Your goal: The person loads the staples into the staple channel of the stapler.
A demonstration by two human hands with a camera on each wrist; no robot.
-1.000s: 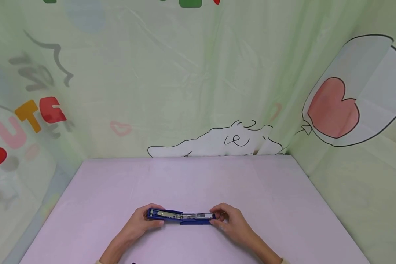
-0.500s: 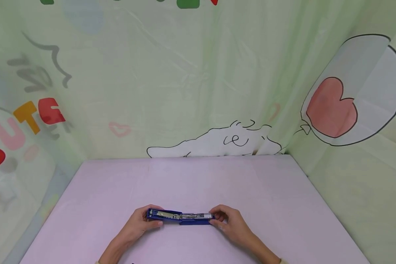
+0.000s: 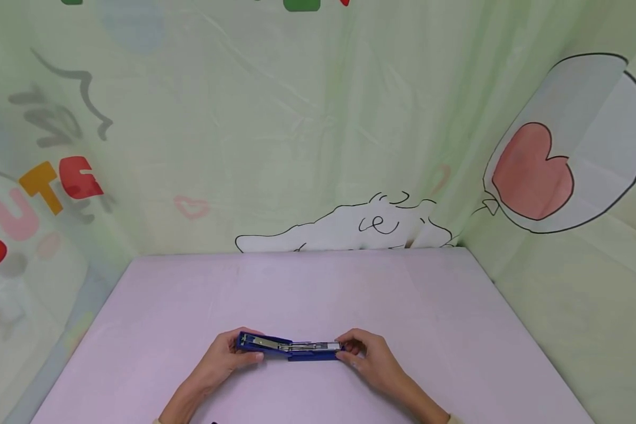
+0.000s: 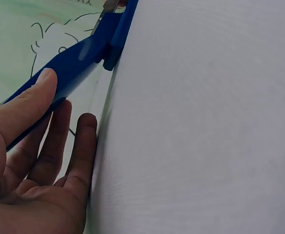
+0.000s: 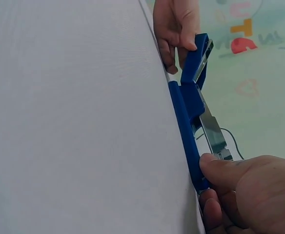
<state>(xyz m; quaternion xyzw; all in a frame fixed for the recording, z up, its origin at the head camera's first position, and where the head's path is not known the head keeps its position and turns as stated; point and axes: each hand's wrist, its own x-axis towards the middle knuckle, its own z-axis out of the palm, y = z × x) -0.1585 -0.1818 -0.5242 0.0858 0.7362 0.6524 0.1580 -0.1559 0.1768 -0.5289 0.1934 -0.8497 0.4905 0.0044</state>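
opened blue plastic stapler [image 3: 298, 355] w/ metal magazine [image 5: 212, 131] at near ctr. of pale-lilac flat table [image 3: 297, 294]; base on surface, cover tilted up toward left. bare l. hand [image 3: 227, 355] pinches cover's left end; bare r. hand [image 3: 375, 358] pinches base's right end.

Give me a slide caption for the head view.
Left hand and right hand hold opposite ends of a blue stapler, swung wide open, at a lilac table.

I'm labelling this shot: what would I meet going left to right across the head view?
Printed letters, left hand, opened blue stapler, right hand, printed balloon with a red heart.
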